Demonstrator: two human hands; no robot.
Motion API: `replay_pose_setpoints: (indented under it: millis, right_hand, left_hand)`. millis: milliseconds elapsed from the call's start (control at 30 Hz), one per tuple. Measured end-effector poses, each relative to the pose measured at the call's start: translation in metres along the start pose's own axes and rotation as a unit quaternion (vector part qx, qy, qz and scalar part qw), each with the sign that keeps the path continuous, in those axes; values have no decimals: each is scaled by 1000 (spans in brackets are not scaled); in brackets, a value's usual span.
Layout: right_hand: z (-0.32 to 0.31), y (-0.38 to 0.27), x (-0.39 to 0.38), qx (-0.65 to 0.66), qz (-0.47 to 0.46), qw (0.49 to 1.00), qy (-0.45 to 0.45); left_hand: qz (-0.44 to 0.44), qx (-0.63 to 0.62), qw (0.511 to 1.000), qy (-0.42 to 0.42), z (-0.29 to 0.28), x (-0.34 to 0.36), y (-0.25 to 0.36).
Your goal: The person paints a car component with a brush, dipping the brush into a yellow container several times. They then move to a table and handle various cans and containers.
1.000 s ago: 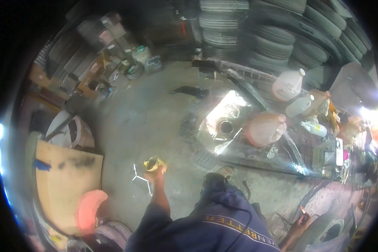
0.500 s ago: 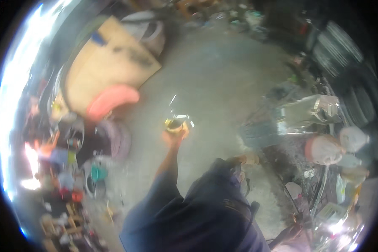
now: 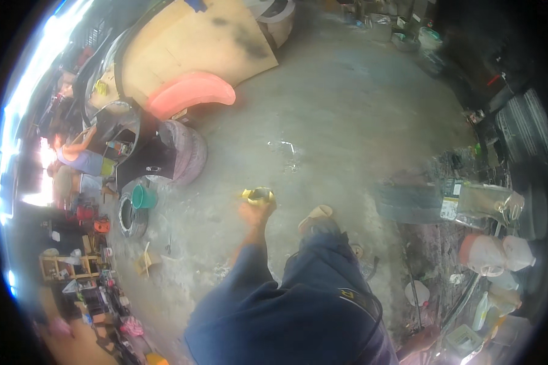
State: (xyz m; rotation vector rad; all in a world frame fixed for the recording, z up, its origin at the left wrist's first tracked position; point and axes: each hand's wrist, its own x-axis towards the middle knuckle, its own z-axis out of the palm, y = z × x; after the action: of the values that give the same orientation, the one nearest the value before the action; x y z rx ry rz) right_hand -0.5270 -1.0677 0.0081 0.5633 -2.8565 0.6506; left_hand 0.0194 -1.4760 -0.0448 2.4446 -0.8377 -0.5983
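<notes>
Head view: left hand in clenched grip on yellow object, seemingly a tool.

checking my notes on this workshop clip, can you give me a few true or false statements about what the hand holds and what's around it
1. The left hand holds a small yellow object. True.
2. A blue bucket stands by the tyre. False: the bucket is green.
3. A pink curved panel lies against the plywood sheet. True.
4. The floor is wooden planks. False: the floor is bare grey concrete.
</notes>
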Motion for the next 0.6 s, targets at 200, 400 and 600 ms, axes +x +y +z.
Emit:
replay_pose_setpoints:
  millis: [200, 400, 600]
  right_hand:
    - [40, -56, -19, 176, 13, 984, -6]
    - [29, -182, -30, 95, -53, 993, 52]
    - [10, -209, -117, 43, 12, 995, 86]
  left_hand:
    - [167, -244, 947, -124, 26, 86, -20]
    - [227, -146, 952, -144, 21, 172, -5]
    - [270, -57, 954, -119, 16, 258, -10]
